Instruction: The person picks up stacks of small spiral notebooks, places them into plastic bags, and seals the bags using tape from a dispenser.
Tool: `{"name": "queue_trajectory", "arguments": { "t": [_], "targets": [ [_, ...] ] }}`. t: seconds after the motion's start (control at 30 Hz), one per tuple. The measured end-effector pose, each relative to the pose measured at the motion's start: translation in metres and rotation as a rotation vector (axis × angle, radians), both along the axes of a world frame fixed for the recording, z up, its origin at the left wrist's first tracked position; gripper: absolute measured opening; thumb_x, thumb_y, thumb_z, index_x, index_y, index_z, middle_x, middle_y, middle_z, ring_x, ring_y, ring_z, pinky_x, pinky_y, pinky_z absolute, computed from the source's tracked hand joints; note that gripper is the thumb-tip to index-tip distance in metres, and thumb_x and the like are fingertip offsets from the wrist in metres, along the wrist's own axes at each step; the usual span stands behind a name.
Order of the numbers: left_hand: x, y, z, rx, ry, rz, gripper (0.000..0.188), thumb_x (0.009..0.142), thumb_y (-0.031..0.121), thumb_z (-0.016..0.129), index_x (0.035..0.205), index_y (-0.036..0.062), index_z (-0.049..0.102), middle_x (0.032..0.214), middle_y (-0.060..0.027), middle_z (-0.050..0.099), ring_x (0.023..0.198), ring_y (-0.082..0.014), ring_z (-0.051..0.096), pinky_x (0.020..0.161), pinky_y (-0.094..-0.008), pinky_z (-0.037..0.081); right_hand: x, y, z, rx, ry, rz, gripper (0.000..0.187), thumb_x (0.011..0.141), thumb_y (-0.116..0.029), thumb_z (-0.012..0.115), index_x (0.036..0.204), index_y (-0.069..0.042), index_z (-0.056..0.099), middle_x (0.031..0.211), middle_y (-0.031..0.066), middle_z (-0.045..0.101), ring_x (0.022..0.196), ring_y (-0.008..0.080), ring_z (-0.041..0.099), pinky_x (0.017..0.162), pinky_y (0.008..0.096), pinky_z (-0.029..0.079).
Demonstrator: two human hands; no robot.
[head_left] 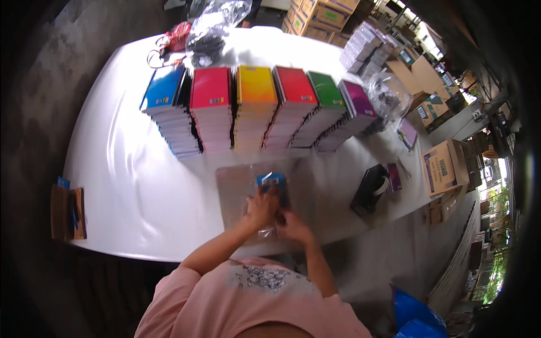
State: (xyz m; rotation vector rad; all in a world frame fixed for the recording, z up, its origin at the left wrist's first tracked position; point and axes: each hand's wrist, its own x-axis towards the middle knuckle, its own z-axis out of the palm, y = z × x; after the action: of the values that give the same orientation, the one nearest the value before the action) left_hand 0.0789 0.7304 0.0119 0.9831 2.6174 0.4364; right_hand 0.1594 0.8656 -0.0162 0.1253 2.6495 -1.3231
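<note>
My left hand (261, 207) and my right hand (294, 227) are close together at the near edge of the white table (129, 186). Both grip a small blue-covered notebook (272, 181) wrapped in a clear plastic bag (269, 230). The notebook lies on a grey board (236, 183) in front of me. Behind it stand six tall stacks of spiral notebooks: blue (164, 87), pink (211, 87), yellow (256, 84), red (295, 84), green (327, 89) and purple (357, 98).
A black tape dispenser (369, 190) sits right of my hands. Clear plastic bags (214, 25) and a red object (177, 36) lie at the far edge. Cardboard boxes (445, 166) stand at the right. A small wooden stand (67, 213) is left of the table.
</note>
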Motion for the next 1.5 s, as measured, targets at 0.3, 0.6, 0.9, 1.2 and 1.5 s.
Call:
{"name": "queue_trajectory", "arguments": {
  "t": [0.3,0.6,0.9,1.2,1.5],
  "targets": [
    [-0.001,-0.015,-0.001,0.273,0.073,0.068,0.055,0.07,0.0,0.062,0.122,0.0123,0.049,0.119,-0.0059,0.049,0.114,-0.0261,0.05,0.08,-0.0534,0.048,-0.124,0.042,-0.019,-0.794,-0.021,-0.347,0.069,0.079,-0.007,0.067,0.137,-0.008,0.03,0.117,0.0109,0.057,0.106,0.0168,0.051,0.091,0.0308,0.04],
    [0.002,-0.018,0.001,0.143,0.011,0.08,0.042,0.084,0.007,0.05,0.124,0.0145,0.046,0.132,0.0001,0.042,0.127,-0.0226,0.038,0.083,-0.0678,0.04,-0.118,0.048,0.065,-0.194,0.156,0.729,0.061,0.071,0.01,0.06,0.127,-0.009,0.047,0.117,0.0049,0.052,0.074,0.0119,0.051,0.066,0.025,0.047],
    [-0.009,-0.046,-0.015,0.251,-0.177,0.183,0.069,0.072,0.034,0.069,0.134,0.0264,0.039,0.142,0.0047,0.032,0.135,-0.0256,0.024,0.094,-0.0764,0.014,-0.11,0.056,0.012,-0.022,0.299,0.647,0.033,0.059,0.003,0.075,0.09,-0.007,0.07,0.089,0.0043,0.053,0.082,0.0174,0.054,0.068,0.0276,0.046],
    [-0.016,-0.036,-0.018,0.184,-0.229,0.114,0.094,0.059,0.065,0.068,0.139,0.0323,0.032,0.15,0.0065,0.018,0.138,-0.0352,-0.004,0.091,-0.0789,-0.002,-0.12,0.032,0.014,-0.331,0.087,0.545,0.023,0.054,0.003,0.077,0.075,-0.006,0.072,0.076,-0.0005,0.049,0.075,0.0116,0.051,0.066,0.0259,0.043],
    [-0.009,-0.03,-0.052,0.563,-0.241,0.281,0.088,0.061,0.059,0.071,0.137,0.0282,0.037,0.151,-0.0075,0.01,0.138,-0.0367,-0.004,0.098,-0.0709,0.011,-0.098,0.005,0.033,0.037,0.343,0.565,0.073,0.058,0.004,0.074,0.124,-0.017,0.051,0.135,0.0111,0.028,0.109,0.0262,0.05,0.088,0.0374,0.048]
  ]
}}
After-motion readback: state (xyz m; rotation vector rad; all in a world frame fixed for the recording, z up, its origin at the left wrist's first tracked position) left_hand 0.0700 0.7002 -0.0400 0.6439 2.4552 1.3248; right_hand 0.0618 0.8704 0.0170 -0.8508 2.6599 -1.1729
